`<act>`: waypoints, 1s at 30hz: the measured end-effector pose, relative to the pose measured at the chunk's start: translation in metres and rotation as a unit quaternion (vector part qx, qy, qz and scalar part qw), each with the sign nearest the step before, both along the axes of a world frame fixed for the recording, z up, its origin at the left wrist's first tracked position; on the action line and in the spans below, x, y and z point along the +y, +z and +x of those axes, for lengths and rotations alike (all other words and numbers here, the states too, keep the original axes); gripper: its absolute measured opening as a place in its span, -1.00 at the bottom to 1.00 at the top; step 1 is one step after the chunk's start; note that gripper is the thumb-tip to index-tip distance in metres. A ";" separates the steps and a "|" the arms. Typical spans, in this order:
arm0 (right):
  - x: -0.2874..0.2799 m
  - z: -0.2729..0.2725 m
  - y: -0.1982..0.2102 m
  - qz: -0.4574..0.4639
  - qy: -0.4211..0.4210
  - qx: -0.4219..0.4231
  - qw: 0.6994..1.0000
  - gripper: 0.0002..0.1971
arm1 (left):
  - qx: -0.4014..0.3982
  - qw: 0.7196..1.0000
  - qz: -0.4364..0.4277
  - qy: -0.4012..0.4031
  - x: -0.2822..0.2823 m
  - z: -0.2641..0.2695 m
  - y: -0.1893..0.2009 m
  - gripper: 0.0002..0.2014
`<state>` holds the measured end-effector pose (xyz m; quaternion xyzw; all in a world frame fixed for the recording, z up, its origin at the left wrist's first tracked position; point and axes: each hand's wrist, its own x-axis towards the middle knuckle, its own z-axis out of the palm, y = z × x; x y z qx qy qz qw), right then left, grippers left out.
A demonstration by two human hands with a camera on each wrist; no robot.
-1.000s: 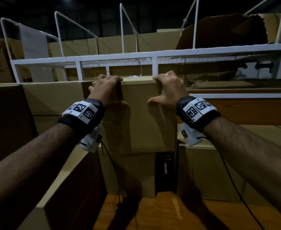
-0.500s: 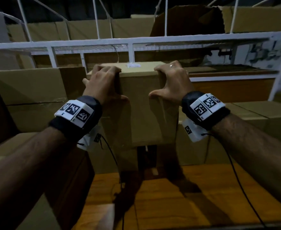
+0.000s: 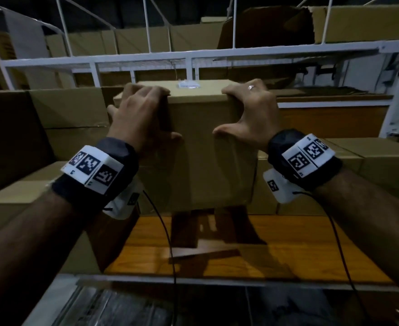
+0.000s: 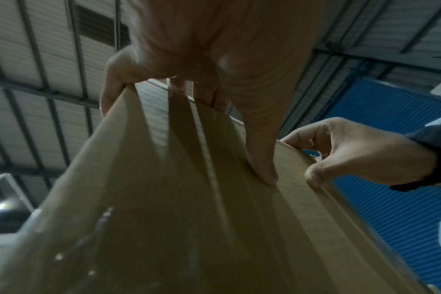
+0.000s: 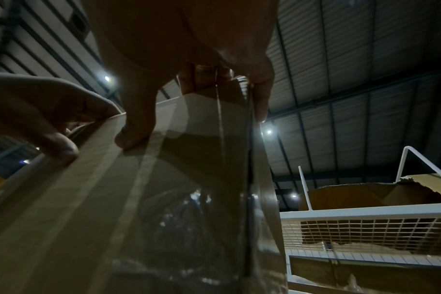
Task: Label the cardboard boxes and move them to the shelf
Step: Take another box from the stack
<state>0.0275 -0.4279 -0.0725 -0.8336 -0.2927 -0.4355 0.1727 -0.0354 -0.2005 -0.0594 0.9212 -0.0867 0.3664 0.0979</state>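
I hold a plain brown cardboard box (image 3: 201, 147) up in front of me, above the orange wooden shelf board (image 3: 276, 245). My left hand (image 3: 139, 114) grips its top left corner, fingers over the top edge and thumb on the near face. My right hand (image 3: 245, 111) grips the top right corner the same way. A small white label (image 3: 188, 84) lies on the box's top. The left wrist view shows the box face (image 4: 189, 199) with my left thumb (image 4: 262, 159) pressed on it. In the right wrist view the taped box (image 5: 164, 199) fills the middle.
Stacked cardboard boxes (image 3: 59, 109) stand to the left and more boxes (image 3: 370, 165) to the right. A white wire rack (image 3: 189, 57) runs across above, with a torn box (image 3: 276, 27) on it. The shelf's front edge (image 3: 217, 281) lies low in view.
The box, held in both hands, has come away from the stack toward me and now hangs over the orange shelf board. My grip on its top corners is unchanged.
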 end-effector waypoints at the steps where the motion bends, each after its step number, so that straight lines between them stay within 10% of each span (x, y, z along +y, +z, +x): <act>1: -0.009 -0.007 -0.005 -0.003 0.001 -0.001 1.000 -0.19 | 0.005 1.000 -0.005 0.002 -0.009 -0.009 -0.006 -0.17; 13: -0.145 -0.107 -0.099 -0.011 -0.021 0.051 0.998 -0.23 | 0.091 0.995 -0.013 -0.039 -0.138 -0.087 -0.096 -0.20; 30: -0.220 -0.125 -0.204 -0.021 -0.146 0.193 0.970 -0.28 | 0.175 0.979 0.019 -0.098 -0.221 -0.059 -0.209 -0.23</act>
